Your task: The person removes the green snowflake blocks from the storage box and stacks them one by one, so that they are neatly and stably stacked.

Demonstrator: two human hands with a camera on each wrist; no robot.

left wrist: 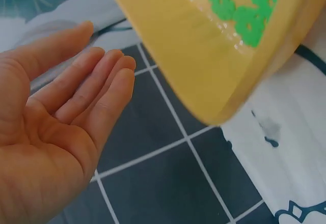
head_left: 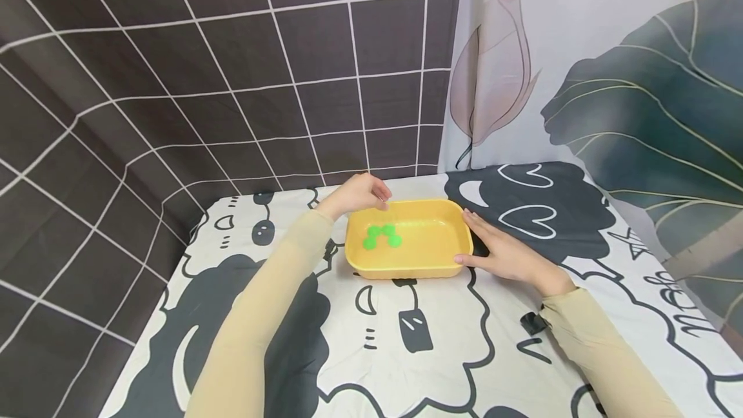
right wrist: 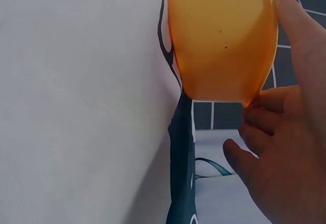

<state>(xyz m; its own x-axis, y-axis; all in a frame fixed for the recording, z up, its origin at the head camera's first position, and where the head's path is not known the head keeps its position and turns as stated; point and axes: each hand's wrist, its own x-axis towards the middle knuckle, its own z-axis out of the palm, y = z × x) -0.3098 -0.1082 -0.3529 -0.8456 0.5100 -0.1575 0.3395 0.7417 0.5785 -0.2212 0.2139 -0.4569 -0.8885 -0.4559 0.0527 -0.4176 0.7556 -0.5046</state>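
A yellow rectangular tray (head_left: 432,244) stands on the patterned cloth. Several small green flower-shaped pieces (head_left: 395,240) lie close together in its left part; the left wrist view also shows some of these green pieces (left wrist: 249,25). Over the tray's far left corner hovers my left hand (head_left: 356,195), its fingers loosely bent and nothing between them. Beside the tray's right end, my right hand (head_left: 505,253) touches the rim with fingers fairly straight and the thumb spread toward the near corner. From the right wrist, the hand (right wrist: 290,142) appears beside the tray's translucent yellow wall (right wrist: 221,46).
The black-and-white cartoon cloth (head_left: 400,366) covers the surface beneath the tray. A dark curtain with a white grid (head_left: 290,82) hangs behind and to the left. At the right hangs a pale curtain (head_left: 545,37) with flower and leaf prints.
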